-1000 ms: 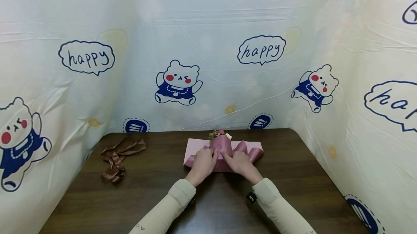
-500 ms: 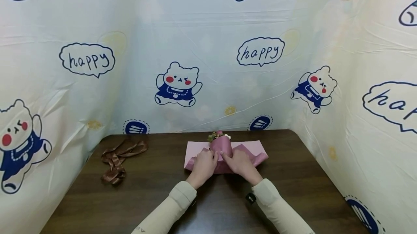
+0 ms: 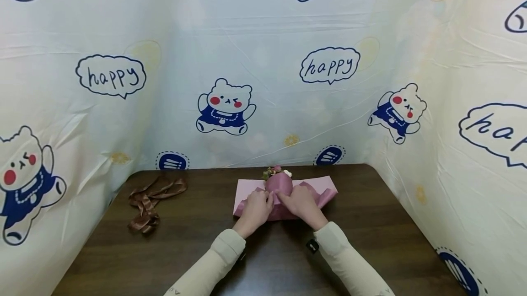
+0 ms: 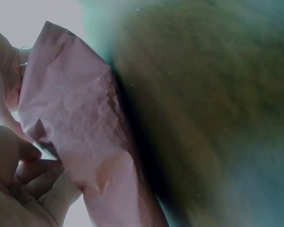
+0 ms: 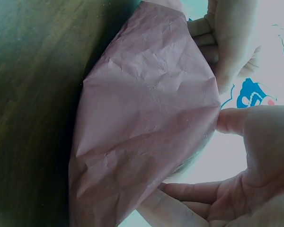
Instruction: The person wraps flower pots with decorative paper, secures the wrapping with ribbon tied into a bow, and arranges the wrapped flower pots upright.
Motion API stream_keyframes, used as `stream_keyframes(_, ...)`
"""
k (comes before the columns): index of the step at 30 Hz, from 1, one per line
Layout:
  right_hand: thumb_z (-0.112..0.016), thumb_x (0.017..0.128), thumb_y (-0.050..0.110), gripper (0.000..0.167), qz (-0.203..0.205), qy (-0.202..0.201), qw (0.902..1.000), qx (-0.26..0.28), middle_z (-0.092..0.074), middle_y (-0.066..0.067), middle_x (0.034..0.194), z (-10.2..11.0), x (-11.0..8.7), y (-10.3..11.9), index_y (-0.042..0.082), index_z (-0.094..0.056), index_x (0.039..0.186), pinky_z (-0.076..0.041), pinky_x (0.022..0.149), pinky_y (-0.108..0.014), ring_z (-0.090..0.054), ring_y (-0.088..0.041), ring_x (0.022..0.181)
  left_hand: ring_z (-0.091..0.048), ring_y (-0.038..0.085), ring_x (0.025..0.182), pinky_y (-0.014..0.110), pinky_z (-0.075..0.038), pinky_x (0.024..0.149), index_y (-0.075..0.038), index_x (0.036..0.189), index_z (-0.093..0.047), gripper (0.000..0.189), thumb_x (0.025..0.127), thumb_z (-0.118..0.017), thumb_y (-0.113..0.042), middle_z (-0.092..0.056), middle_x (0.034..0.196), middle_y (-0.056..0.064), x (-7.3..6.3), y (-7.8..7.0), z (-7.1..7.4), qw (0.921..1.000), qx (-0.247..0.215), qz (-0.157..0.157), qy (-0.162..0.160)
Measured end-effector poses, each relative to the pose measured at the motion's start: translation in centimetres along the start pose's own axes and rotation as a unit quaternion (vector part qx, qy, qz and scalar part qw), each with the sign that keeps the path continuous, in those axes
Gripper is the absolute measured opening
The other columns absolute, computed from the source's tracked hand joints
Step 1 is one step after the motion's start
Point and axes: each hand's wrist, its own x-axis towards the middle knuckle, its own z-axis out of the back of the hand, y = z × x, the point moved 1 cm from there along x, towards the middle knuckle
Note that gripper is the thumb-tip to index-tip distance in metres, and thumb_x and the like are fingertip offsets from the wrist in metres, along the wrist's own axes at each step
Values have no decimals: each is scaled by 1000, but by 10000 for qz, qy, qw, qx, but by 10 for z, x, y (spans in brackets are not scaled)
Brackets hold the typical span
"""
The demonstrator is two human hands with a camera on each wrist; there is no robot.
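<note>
Nearest us, two pale sleeves (image 3: 222,255) with turned-back cuffs stretch over the dark wooden desk (image 3: 273,266), a small black device (image 3: 313,246) showing near the right wrist. Past the cuffs, we see the left hand (image 3: 255,207) and the right hand (image 3: 303,204) close together at the pink wrapping paper (image 3: 283,214), which lies creased near the middle of the desk's far edge. From the wrist views, we see each hand pinching the paper's edge between thumb and fingers. Just beyond the fingertips, a curved section of the wrap bulges up, and small flowers (image 3: 275,172) in pink and white, with green leaves, show at its far end. Well apart on the desk's left side, we find a brown ribbon (image 3: 145,204) in loose loops. Behind everything hangs a pale cloth backdrop (image 3: 271,35) printed with bears, orange slices and "happy" speech bubbles.
</note>
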Motion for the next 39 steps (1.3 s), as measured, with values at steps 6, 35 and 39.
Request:
stream_keyframes(6,-54,94,66,67,189,-78,9992,-348,-57,-7,65,-4,6,5,1,-69,84,-46,57,-34,-53,-21,60,-54,16,51,31,-43,47,-17,53,-50,52,104,-55,-20,-49,54,-1,5,7,8,9982,-339,64,485)
stream_keyframes(35,-61,85,69,73,138,158,9976,-665,-64,-11,68,-3,14,15,-3,-70,83,-30,119,-51,-67,-27,75,-64,46,105,55,-53,90,17,123,-58,55,92,-65,-28,-65,113,32,-3,78,37,9697,-824,2031,1084)
stream_keyframes(39,-62,86,68,69,176,201,9979,-584,-64,-10,68,-3,15,15,-1,-70,80,-27,120,-52,-69,-27,79,-63,40,97,52,-54,85,18,127,-50,60,94,-62,-31,-62,109,30,-6,83,39,9616,-1081,2278,1086)
